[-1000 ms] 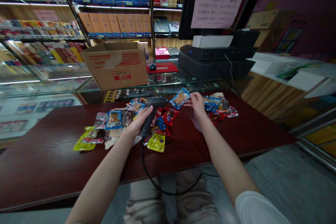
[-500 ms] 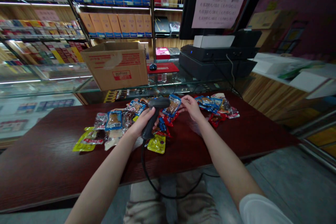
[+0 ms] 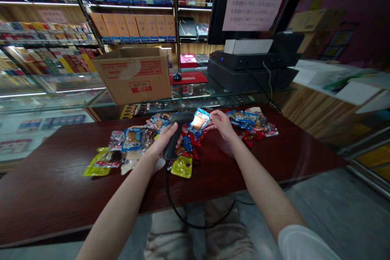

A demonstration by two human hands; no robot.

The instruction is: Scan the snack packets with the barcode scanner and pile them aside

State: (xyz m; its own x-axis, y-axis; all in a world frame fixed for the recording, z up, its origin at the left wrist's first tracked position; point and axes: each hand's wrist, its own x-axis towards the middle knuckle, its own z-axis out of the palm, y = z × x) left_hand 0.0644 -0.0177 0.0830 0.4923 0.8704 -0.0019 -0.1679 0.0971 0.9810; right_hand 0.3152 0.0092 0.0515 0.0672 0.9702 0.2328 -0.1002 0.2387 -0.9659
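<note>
My left hand (image 3: pixel 165 141) is wrapped round the handle of a black barcode scanner (image 3: pixel 172 144), its head pointing right. Bright light falls on a blue-edged snack packet (image 3: pixel 199 122) just in front of the scanner head. My right hand (image 3: pixel 223 125) pinches that packet by its right edge, above the table. Beneath and left of the scanner spreads a pile of snack packets, among them a blue-edged one (image 3: pixel 132 139) and yellow ones (image 3: pixel 182 166). A smaller group of blue and red packets (image 3: pixel 243 118) lies right of my right hand.
A cardboard box (image 3: pixel 135 79) stands on the glass counter behind the dark table (image 3: pixel 61 174). Right of it are a mouse (image 3: pixel 177 76) and a black cash register unit (image 3: pixel 251 74). The scanner's cable (image 3: pixel 179 217) loops down over the table's front edge.
The scanner's light has come on and now brightens the packet in my right hand. The scanner has shifted slightly left; both hands keep their holds.
</note>
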